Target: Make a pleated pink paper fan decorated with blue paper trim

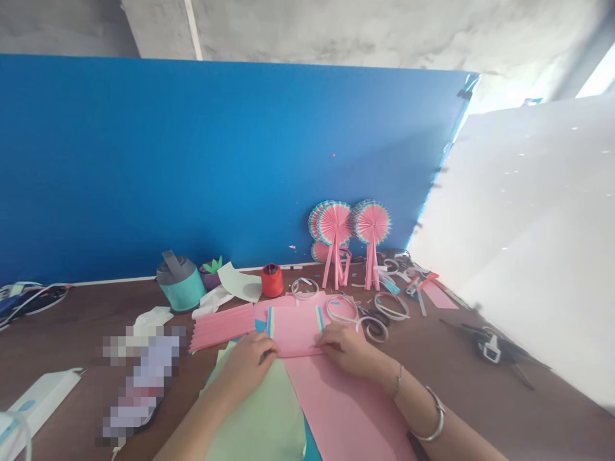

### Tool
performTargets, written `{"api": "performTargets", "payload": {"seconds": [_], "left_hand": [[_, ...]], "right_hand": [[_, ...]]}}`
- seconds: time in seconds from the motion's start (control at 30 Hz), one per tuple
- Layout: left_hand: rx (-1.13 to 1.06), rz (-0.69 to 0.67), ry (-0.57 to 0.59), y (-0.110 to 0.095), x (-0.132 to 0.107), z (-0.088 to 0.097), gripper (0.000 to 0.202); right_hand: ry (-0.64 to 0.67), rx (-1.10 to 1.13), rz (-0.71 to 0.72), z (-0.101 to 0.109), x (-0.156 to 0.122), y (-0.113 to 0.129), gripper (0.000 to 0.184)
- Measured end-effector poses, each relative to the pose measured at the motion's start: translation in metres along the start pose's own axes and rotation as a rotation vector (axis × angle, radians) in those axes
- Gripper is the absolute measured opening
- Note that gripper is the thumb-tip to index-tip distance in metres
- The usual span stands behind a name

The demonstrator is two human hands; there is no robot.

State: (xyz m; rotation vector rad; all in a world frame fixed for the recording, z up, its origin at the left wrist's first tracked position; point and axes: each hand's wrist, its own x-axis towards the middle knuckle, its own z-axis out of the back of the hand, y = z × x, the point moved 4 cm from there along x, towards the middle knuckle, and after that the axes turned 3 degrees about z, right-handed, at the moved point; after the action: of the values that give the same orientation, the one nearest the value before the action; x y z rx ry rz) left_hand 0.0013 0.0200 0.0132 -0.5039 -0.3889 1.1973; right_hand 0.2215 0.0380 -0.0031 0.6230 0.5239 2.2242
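My left hand [250,360] and my right hand [346,349] both pinch the near folded edge of a pink paper sheet with blue side stripes [295,328], one hand at each end of the fold. The sheet lies on the brown table [72,339] over a larger pink sheet [346,410]. A pale green sheet [264,416] lies under my left wrist. A pleated pink paper piece [221,326] rests just left of the fold. Both hands' fingers are pressed closed on the paper.
Finished pink paper fans [350,230] lean on the blue board [192,160]. A red thread spool [272,280], a teal tape dispenser [181,282], scissors [372,315] and curled paper strips [389,306] lie behind. A white board [528,243] stands at the right.
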Motion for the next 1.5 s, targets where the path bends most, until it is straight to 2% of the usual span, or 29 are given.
{"api": "performTargets", "payload": {"seconds": [0.1, 0.17, 0.33, 0.77, 1.03, 1.23, 1.5], "left_hand": [[-0.143, 0.094, 0.003, 0.009, 0.0, -0.003, 0.019], [-0.225, 0.153, 0.024, 0.015, 0.001, -0.006, 0.017], [-0.198, 0.158, -0.012, 0.022, 0.005, -0.008, 0.02], [-0.08, 0.165, -0.015, 0.015, 0.008, -0.007, 0.018], [-0.083, 0.177, -0.004, 0.014, 0.007, -0.006, 0.015], [-0.018, 0.158, 0.002, 0.011, 0.007, -0.006, 0.015], [0.191, -0.06, -0.059, 0.0, 0.004, -0.005, 0.023]], "right_hand": [[-0.014, 0.07, -0.177, 0.002, -0.001, -0.006, 0.017], [-0.02, 0.088, -0.247, 0.004, -0.001, -0.009, 0.012], [-0.043, 0.046, -0.268, 0.006, 0.001, -0.009, 0.011], [-0.02, 0.099, -0.414, 0.005, 0.005, -0.011, 0.012], [-0.009, 0.108, -0.443, 0.003, 0.006, -0.012, 0.01], [0.009, 0.013, -0.409, 0.0, 0.005, -0.014, 0.01], [0.01, -0.218, -0.238, 0.004, 0.007, 0.004, 0.017]]}}
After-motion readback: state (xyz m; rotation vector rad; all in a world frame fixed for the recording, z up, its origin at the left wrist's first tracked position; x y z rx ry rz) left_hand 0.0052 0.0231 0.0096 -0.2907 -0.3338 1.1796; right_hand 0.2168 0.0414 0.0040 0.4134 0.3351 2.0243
